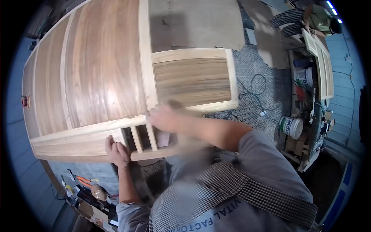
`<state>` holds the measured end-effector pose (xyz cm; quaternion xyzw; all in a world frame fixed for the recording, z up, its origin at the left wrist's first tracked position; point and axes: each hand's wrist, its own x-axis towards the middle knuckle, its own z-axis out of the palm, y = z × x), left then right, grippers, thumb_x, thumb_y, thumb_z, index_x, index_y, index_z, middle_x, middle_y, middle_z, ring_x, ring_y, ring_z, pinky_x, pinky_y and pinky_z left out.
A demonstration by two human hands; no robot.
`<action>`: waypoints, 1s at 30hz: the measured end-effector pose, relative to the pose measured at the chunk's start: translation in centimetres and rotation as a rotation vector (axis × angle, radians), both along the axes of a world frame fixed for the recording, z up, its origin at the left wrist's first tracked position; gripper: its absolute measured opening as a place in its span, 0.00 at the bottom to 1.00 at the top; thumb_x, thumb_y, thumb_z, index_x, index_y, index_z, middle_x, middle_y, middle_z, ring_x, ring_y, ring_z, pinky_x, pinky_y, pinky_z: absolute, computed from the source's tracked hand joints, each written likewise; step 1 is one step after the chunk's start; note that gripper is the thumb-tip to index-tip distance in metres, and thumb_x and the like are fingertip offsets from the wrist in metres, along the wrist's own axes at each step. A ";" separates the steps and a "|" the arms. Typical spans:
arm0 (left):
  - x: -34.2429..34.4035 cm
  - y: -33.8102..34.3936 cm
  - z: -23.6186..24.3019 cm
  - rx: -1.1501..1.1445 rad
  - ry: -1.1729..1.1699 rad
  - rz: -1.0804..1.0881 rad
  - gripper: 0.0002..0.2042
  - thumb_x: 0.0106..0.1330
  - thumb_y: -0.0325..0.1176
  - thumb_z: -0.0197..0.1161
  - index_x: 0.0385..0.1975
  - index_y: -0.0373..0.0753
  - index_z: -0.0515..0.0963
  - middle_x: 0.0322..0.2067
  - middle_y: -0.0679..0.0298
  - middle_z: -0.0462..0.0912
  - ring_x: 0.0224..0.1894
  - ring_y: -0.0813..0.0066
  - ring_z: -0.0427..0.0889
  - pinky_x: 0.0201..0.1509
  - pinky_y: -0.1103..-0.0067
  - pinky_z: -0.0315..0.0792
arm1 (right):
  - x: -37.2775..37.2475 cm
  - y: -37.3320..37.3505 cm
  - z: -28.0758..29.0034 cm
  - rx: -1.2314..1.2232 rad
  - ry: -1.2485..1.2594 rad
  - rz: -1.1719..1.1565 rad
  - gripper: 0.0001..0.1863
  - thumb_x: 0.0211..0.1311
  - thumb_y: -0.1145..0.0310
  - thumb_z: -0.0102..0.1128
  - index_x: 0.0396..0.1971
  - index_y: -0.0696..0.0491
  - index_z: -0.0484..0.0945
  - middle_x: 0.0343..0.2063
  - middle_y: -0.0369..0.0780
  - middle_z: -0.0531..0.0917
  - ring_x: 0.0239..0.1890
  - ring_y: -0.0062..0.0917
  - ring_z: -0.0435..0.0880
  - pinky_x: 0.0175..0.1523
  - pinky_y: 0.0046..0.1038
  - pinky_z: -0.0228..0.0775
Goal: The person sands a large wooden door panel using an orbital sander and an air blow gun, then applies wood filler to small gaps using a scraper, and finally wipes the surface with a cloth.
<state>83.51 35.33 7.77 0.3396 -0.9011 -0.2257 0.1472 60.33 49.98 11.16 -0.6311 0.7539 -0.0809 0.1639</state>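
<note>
A large wooden cabinet piece with brown panels (104, 65) and pale framing lies in front of me. My right hand (164, 117) is closed at the pale rail (112, 124), by the corner where it meets an upright strip (146, 58). Motion blurs it a little, and whatever its fingers hold is hidden. Lower left, my left hand (118, 152) has its fingers bent around the edge of a pale wooden board (77, 145), beside an opening. Two short slats (136, 139) cross that opening between my hands.
A smaller framed panel (193, 79) adjoins on the right, below a brown sheet (197, 23). Cables (259, 85) lie on the patterned floor. White buckets (291, 127) stand by a shelf at right. Pliers (83, 180) and boxes are lower left. Another person (320, 21) works far right.
</note>
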 end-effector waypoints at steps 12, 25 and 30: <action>-4.2 5.2 0.6 0.527 0.419 0.671 0.15 0.66 0.34 0.40 0.30 0.27 0.71 0.43 0.52 0.69 0.46 0.61 0.68 0.49 0.71 0.63 | -6.8 11.5 0.6 -0.015 -0.080 0.079 0.16 0.54 0.69 0.44 0.44 0.53 0.71 0.29 0.37 0.77 0.36 0.27 0.75 0.44 0.40 0.61; -22.7 14.5 0.1 -0.129 0.032 0.195 0.12 0.59 0.36 0.50 0.38 0.36 0.72 0.51 0.51 0.65 0.54 0.57 0.62 0.58 0.66 0.52 | -14.0 25.5 -0.6 -0.234 0.008 -0.026 0.19 0.47 0.68 0.48 0.42 0.38 0.75 0.17 0.25 0.66 0.25 0.17 0.68 0.36 0.25 0.58; -22.5 14.2 0.2 -0.155 0.067 0.151 0.13 0.60 0.38 0.50 0.37 0.33 0.71 0.49 0.47 0.65 0.53 0.54 0.63 0.55 0.66 0.56 | -14.6 27.0 -3.6 -0.475 -0.058 -0.090 0.20 0.46 0.67 0.48 0.42 0.36 0.75 0.15 0.25 0.62 0.22 0.16 0.65 0.32 0.18 0.56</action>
